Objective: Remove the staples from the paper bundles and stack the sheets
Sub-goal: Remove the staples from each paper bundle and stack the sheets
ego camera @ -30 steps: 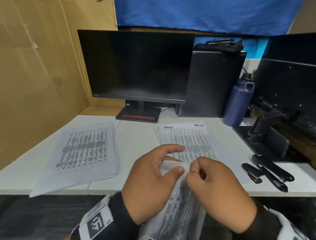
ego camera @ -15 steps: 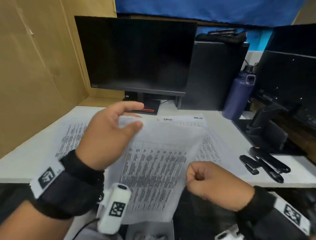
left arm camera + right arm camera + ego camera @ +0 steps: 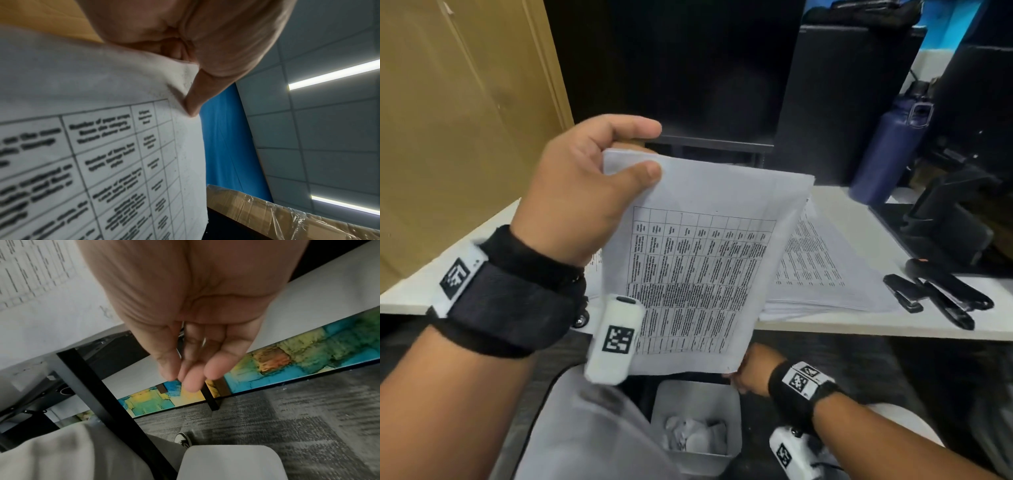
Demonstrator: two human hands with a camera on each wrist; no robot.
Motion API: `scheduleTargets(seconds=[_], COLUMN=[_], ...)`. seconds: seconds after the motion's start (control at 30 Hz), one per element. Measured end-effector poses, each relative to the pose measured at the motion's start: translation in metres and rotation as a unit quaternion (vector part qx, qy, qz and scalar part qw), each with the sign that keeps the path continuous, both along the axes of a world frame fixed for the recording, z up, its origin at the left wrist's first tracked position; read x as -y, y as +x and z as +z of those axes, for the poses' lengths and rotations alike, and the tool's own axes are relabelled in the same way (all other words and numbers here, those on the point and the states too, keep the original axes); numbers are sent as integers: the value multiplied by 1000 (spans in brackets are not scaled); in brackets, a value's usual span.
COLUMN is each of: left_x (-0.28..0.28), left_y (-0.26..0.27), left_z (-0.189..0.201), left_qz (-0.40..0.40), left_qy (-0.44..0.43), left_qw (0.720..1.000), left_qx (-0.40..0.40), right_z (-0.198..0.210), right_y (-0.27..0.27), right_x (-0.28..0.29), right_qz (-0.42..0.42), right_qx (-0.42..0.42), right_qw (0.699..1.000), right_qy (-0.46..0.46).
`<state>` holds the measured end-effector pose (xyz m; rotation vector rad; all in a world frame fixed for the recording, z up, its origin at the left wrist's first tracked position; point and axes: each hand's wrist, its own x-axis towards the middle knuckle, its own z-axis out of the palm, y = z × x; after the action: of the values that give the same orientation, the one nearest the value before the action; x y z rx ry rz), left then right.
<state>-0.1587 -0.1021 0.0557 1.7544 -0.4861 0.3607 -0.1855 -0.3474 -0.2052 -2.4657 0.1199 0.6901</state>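
Paper sheets pinched at one corner by left hand; right hand, fingers loose, over bin. Single-corner grip: sheets may slip.

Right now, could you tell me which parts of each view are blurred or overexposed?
Head view: the left hand's wrist camera smears; table print stays legible. Left wrist view: the sheet's text is soft, ceiling lights blown out. Right wrist view: right hand and carpet streaked.
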Motion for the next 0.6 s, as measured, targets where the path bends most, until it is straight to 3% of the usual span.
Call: scheduleTargets(seconds=[0.27,0.43,0.53,0.6], left_x=[4,1,2,4], left_y=[-2,0,1,1], left_z=[-2,-1,-1,0], left_qz=[-22,-58,-96,-119], left_qy=[3,-55,-113,-153], left_qw=[1000,996,986,976], left_qx=[-5,-40,-79,-102], right_z=[31,95,146,173], right_y=[-13,-38,-51,-56], right_x=[10,26,34,36], right_qz=[-3,98,50,-28], right_qx=[69,73,160,229], right_qw=[997,991,974,943], right_qy=[34,47,153,238])
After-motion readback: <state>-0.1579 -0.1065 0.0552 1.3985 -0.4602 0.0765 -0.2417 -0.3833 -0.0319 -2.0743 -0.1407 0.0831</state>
